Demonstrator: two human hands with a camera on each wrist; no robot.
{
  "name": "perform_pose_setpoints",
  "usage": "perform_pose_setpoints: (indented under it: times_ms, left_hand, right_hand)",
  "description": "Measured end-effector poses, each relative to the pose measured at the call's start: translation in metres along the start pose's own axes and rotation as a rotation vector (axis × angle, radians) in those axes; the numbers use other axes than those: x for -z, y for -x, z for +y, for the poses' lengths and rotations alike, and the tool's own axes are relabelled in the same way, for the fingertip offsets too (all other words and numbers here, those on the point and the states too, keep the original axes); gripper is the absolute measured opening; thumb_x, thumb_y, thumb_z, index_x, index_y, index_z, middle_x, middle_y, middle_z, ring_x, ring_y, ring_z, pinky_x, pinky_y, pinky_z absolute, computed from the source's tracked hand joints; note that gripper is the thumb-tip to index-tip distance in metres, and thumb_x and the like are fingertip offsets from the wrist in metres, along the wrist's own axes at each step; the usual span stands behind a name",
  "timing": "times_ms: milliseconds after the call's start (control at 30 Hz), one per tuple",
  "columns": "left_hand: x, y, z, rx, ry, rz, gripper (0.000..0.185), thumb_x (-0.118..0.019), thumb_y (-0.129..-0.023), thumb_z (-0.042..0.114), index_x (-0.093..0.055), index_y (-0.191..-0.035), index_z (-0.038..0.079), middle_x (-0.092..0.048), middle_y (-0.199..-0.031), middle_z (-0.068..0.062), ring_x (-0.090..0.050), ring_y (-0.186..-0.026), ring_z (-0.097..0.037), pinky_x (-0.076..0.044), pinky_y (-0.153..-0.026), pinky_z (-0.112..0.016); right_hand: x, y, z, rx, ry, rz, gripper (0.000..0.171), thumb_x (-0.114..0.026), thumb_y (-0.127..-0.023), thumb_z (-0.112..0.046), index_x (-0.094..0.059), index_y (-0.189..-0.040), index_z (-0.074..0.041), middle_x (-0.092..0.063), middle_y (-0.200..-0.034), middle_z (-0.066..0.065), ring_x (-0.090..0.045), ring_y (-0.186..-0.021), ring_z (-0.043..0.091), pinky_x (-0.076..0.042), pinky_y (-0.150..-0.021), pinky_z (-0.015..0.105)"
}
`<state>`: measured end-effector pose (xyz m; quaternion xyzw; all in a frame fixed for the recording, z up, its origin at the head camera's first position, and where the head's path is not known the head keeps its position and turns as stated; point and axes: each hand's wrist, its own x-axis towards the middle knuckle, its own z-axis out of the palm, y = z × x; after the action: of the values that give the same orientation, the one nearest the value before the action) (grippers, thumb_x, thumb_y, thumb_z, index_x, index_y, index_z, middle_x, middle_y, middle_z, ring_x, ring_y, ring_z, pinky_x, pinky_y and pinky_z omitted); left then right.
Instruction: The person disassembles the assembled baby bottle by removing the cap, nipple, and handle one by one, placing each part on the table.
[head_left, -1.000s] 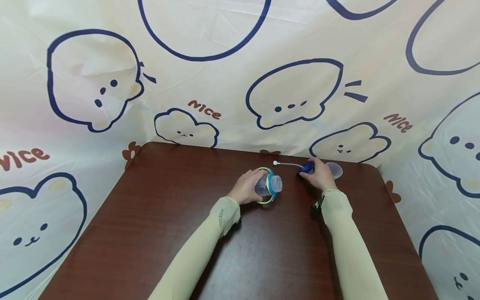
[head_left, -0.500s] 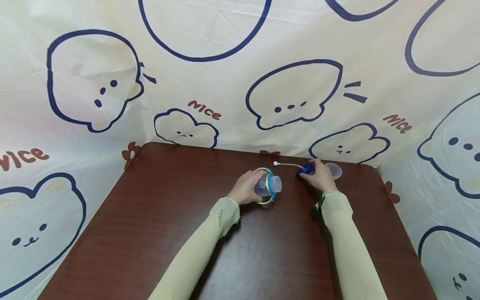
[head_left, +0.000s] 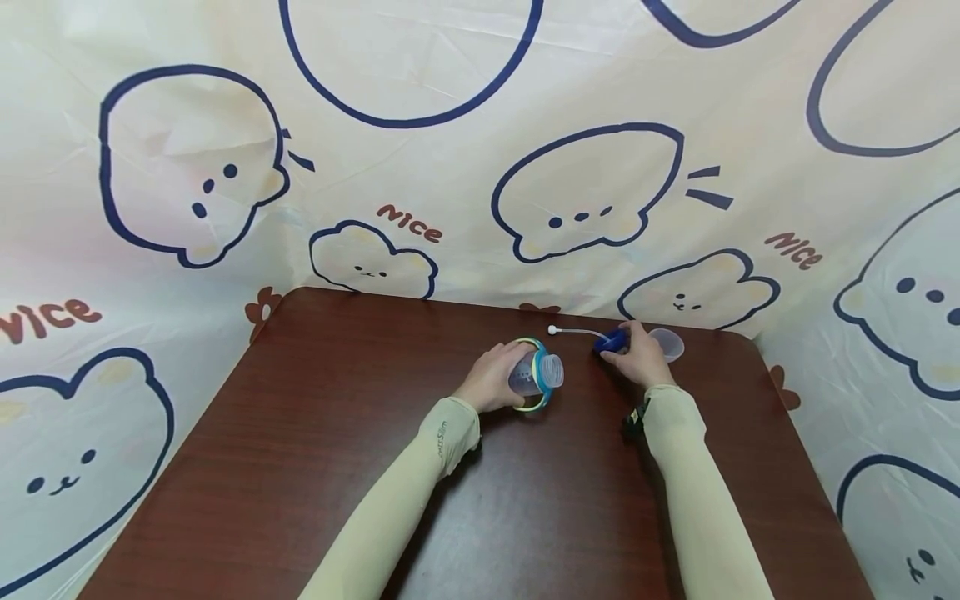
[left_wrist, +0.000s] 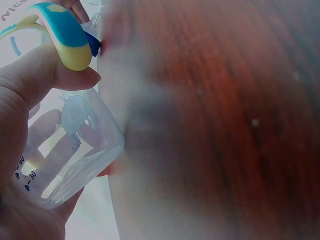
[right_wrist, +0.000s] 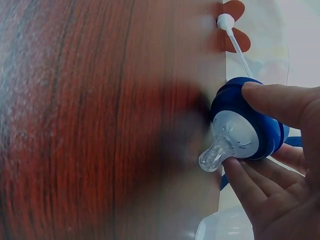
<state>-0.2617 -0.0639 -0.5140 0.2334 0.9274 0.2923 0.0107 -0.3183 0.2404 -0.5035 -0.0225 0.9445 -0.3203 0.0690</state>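
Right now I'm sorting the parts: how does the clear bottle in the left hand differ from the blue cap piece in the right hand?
The bottle is see-through with printed measure marks; the blue cap is opaque.
The bottle has blue-and-yellow handles and an open threaded neck; the cap carries a clear teat and a thin white straw.
The left hand wraps the bottle's body; the right hand pinches the cap with its fingertips.
Both are held at the brown table.

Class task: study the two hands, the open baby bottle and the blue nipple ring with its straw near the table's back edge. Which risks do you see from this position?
1. The right hand grips the blue nipple ring only at its rim; its long straw trails behind and might snag or whip against the clear cap beside it.
2. These parts lie close to the table back edge, so a nudge could send the cap off.
3. The left hand holds the baby bottle tilted on its side; anything inside could spill.
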Motion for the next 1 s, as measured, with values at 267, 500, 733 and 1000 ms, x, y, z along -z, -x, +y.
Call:
perform_pose_setpoints:
  times_ms: [267, 500, 733, 1000]
  left_hand:
    - [-0.0008, -0.0006, 0.0, -0.001, -0.024, 0.002, 0.091, -0.098, -0.065, 0.02, -0.053, -0.145, 0.018, -0.061, -0.142, -0.002, -0.055, -0.126, -0.026, -0.044, -0.111, -0.05]
    - [0.0003, -0.0001, 0.001, -0.002, -0.019, 0.005, 0.091, -0.098, -0.065, 0.019, -0.054, -0.145, 0.018, -0.061, -0.143, -0.002, -0.055, -0.125, -0.027, -0.044, -0.111, -0.05]
    - [0.0006, 0.0009, 0.0011, -0.002, -0.008, 0.0, 0.091, -0.098, -0.066, 0.021, -0.053, -0.145, 0.019, -0.061, -0.141, -0.002, -0.055, -0.123, -0.026, -0.045, -0.109, -0.05]
    - [0.0003, 0.0005, 0.0011, -0.002, 0.002, -0.004, 0.091, -0.098, -0.066, 0.021, -0.053, -0.145, 0.019, -0.06, -0.142, -0.002, -0.055, -0.123, -0.026, -0.045, -0.109, -0.05]
  right_hand:
    - [0.0003, 0.0006, -0.0005, 0.017, 0.015, 0.01, 0.075, -0.071, -0.098, -0.029, -0.033, -0.156, 0.001, -0.042, -0.154, 0.031, -0.049, -0.135, 0.048, -0.041, -0.112, 0.062]
    - [0.0018, 0.0027, -0.0016, 0.026, 0.008, -0.001, 0.077, -0.071, -0.098, -0.029, -0.031, -0.158, -0.001, -0.041, -0.155, 0.031, -0.046, -0.138, 0.049, -0.039, -0.113, 0.063]
    - [0.0031, 0.0028, -0.0021, 0.055, 0.016, -0.004, 0.079, -0.072, -0.098, -0.027, -0.03, -0.16, 0.0, -0.041, -0.157, 0.03, -0.045, -0.139, 0.049, -0.038, -0.114, 0.064]
    - [0.004, 0.0012, -0.0016, 0.086, 0.049, -0.017, 0.082, -0.074, -0.095, -0.028, -0.03, -0.16, -0.002, -0.039, -0.158, 0.029, -0.04, -0.143, 0.05, -0.034, -0.116, 0.066]
